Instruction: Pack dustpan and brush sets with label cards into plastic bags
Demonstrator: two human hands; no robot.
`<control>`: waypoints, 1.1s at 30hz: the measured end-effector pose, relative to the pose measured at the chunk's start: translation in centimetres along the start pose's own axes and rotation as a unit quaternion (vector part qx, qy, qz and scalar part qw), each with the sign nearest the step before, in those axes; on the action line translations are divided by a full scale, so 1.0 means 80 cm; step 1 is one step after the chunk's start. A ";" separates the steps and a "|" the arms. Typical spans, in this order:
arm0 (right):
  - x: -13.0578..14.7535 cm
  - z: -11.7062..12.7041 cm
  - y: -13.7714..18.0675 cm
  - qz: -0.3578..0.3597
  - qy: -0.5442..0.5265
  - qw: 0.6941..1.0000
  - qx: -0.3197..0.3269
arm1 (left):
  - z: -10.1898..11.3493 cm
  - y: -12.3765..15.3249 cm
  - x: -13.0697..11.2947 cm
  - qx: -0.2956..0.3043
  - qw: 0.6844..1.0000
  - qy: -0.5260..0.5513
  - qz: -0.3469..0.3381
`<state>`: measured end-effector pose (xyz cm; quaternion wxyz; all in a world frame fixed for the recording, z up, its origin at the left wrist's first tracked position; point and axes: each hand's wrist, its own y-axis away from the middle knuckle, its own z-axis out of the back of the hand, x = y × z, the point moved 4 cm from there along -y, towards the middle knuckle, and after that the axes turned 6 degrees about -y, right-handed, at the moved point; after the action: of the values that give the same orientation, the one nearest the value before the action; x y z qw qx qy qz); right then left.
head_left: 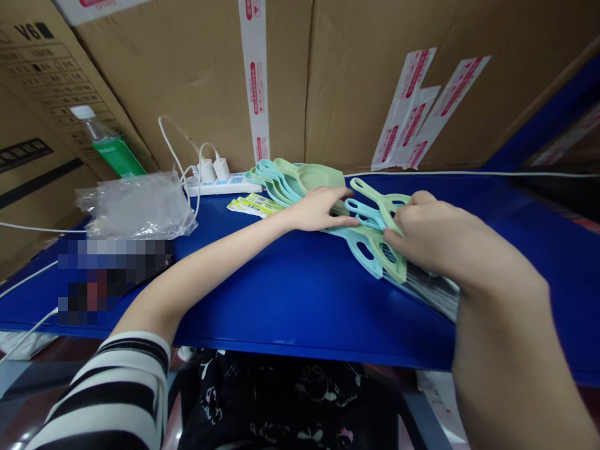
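A fan of pale green and light blue plastic scoops (375, 240) lies on the blue table (290, 294), handles pointing toward me. My right hand (431, 234) is curled over their handles, fingers pinching one. My left hand (319, 209) reaches in from the left, fingers lying flat on the scoops next to a second nested stack of scoops (300, 178). A stack of grey-striped packaging (434, 294) lies under my right wrist.
Cardboard boxes (328, 81) wall off the back. A white power strip (220, 183) with chargers and cables, yellow-green labels (255, 205), a crumpled clear plastic bag (135, 206) and a green-labelled bottle (110, 147) sit at the left. A blurred dark object (112, 272) lies near the left edge.
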<state>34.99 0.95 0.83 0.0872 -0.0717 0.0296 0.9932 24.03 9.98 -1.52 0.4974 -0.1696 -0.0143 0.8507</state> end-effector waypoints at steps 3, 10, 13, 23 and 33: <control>-0.001 0.001 0.001 0.005 0.006 1.000 -0.017 | -0.005 -0.006 0.001 -0.065 0.991 0.117 0.024; -0.003 -0.001 -0.003 0.001 -0.008 1.000 -0.020 | -0.020 -0.018 0.002 -0.092 0.976 0.189 0.054; -0.001 -0.001 -0.003 -0.004 -0.001 0.999 -0.034 | -0.024 -0.020 0.003 -0.089 0.974 0.205 0.047; -0.002 0.007 0.006 0.006 -0.036 0.998 -0.060 | 0.007 0.005 -0.004 -0.067 0.990 0.125 0.012; 0.012 -0.001 0.009 0.133 -0.053 0.987 -0.070 | 0.012 0.045 0.007 0.013 0.997 0.069 0.026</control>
<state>33.95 0.41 0.68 -0.0493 -0.0204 -0.0350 0.9980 20.49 8.77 -1.43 0.4767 -0.2221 0.0355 0.8498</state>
